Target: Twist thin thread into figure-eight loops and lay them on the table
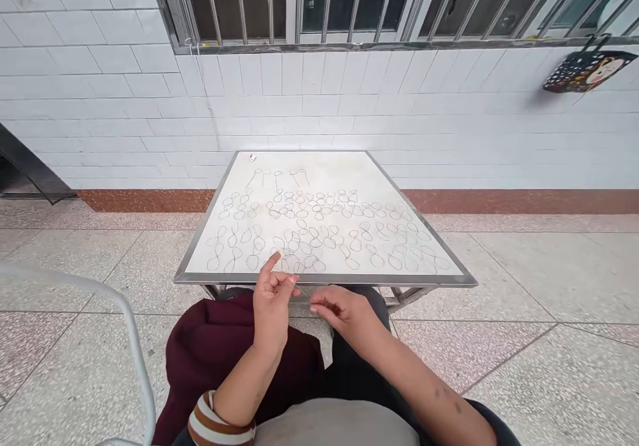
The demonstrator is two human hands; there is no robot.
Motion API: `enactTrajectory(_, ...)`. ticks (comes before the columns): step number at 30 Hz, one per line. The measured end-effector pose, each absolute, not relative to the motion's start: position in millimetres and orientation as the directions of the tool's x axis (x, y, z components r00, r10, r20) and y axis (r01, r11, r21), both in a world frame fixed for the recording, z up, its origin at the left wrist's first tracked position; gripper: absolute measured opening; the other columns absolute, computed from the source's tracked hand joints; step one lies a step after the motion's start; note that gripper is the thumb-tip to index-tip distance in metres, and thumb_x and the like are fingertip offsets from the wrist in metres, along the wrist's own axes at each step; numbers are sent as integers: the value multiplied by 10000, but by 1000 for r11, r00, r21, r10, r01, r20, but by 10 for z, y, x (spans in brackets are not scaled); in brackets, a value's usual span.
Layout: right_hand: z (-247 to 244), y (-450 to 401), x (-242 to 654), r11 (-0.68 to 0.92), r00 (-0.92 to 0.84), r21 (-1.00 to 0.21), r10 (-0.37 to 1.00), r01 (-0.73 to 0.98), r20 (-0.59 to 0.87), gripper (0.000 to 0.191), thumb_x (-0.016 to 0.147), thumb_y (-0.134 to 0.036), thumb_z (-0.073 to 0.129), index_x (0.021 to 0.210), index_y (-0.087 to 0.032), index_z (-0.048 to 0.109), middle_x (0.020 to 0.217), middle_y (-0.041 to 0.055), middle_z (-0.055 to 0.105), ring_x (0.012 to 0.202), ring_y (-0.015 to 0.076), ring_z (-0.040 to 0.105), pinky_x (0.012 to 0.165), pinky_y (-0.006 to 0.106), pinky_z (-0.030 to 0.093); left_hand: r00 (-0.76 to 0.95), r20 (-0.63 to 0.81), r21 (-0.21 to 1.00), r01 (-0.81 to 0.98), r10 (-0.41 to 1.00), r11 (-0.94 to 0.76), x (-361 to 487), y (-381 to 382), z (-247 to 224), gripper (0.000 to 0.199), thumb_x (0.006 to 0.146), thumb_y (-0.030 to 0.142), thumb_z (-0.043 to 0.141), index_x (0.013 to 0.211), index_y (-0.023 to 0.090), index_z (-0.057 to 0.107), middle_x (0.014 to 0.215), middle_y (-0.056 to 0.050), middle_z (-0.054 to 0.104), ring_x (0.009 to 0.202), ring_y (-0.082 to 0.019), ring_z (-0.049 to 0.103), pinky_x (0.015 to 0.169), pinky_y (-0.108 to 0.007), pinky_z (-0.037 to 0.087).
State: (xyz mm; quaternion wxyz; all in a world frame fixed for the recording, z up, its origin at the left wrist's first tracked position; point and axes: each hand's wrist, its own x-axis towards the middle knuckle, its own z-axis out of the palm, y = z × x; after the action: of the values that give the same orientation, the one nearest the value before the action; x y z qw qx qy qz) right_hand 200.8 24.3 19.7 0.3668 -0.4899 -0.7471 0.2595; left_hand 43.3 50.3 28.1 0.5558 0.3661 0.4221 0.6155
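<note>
My left hand [272, 303] is just past the near edge of the table, its thumb and a finger pinched together and the index finger raised. Facing it, my right hand [347, 309] has its thumb and fingertips pressed together. A thin wire-like strand [304, 293] shows faintly in the gap between them, and both pinches seem to be on it. Many thin loops [314, 233], mostly twisted into figure-eights, lie in rough rows across the white tabletop. Farther back are several pieces with a small loop and long open ends [299, 174].
The white table [339, 166] has a grey metal rim and stands near a tiled wall. A small white-and-red item [252, 158] sits at its far left corner. Dark red cloth [214, 339] covers my lap. A white curved chair rail [132, 326] is at left; a patterned bag [589, 70] hangs at right.
</note>
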Motion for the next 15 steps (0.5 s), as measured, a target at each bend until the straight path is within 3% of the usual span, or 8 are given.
enactTrajectory(5, 110, 226, 1989, 448, -245, -654, 891, 610, 382, 109, 906, -167, 560, 953, -216, 645, 840, 21, 649, 707, 148, 590, 644, 260, 462, -124, -36, 915, -403, 992, -17, 409, 515, 247, 625, 765, 313, 730, 1338, 198, 508, 754, 15, 581, 833, -156, 594, 694, -251, 509)
enactTrajectory(15, 101, 215, 1956, 388, -211, -632, 917, 671, 339, 133, 915, -174, 503, 849, -226, 606, 764, 22, 604, 690, 169, 558, 628, 289, 454, -49, -51, 941, -338, 997, 31, 346, 551, 249, 585, 823, 342, 670, 1362, 214, 480, 851, -24, 621, 972, -190, 593, 715, -255, 524)
